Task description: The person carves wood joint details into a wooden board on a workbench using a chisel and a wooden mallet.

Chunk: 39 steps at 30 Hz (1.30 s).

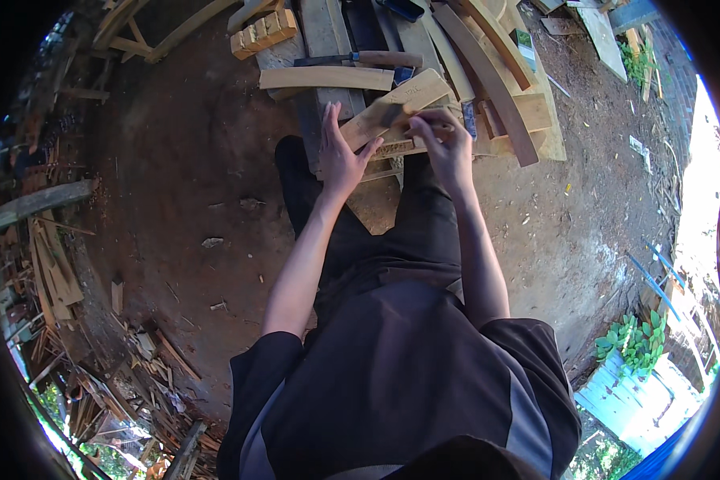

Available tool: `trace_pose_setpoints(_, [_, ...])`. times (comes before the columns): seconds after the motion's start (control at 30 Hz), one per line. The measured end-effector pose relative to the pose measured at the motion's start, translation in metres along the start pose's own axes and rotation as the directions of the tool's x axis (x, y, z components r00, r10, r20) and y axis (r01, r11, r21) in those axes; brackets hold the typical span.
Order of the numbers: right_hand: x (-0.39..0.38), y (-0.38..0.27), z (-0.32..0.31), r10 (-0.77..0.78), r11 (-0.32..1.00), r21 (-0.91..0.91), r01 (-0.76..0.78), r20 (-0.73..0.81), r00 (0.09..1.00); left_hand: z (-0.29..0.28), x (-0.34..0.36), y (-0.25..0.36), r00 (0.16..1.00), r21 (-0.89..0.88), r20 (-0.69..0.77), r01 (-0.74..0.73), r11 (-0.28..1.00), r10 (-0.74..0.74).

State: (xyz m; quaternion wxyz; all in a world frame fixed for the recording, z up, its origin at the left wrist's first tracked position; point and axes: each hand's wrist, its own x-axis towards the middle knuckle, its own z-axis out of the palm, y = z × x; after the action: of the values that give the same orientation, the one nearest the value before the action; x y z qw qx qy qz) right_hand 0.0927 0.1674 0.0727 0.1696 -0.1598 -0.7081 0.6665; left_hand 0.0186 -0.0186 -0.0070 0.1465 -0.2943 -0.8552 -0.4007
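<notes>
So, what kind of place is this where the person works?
Probably an outdoor woodworking yard: bare dirt ground, cut planks piled ahead, and wood scraps heaped at the left edge.
</notes>
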Motion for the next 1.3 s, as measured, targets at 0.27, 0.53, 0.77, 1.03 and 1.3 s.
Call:
trace_pose_setpoints(0.27, [-0.031,0.0,0.017,-0.01,0.992,-0.112,0.049,0.329,0.944,-0.005,-0.018,0.009,0.989,0.104,-0.136,0.074,0.992,-0.06])
trace_pose_setpoints(0.53, [-0.004,0.002,-0.028,-0.101,0.994,0.011,0.108,-0.272,0.957,-0.011,-0.022,0.004,0.973,0.045,-0.162,0.172,0.984,-0.163])
trace_pose_setpoints(0.77, [0.028,-0.004,-0.115,-0.271,0.961,-0.11,0.253,-0.545,0.793,-0.028,-0.022,-0.005,0.988,0.093,-0.026,0.157,0.983,-0.155])
trace_pose_setpoints(1.03, [0.067,-0.007,-0.097,-0.071,0.977,-0.21,0.043,-0.124,0.99,-0.023,0.002,0.003,0.998,0.257,0.06,-0.044,0.965,0.03])
trace_pose_setpoints(1.3, [0.13,0.003,-0.083,-0.197,0.941,-0.282,0.187,-0.006,0.98,-0.018,-0.002,-0.006,0.987,0.336,0.16,-0.025,0.942,-0.031])
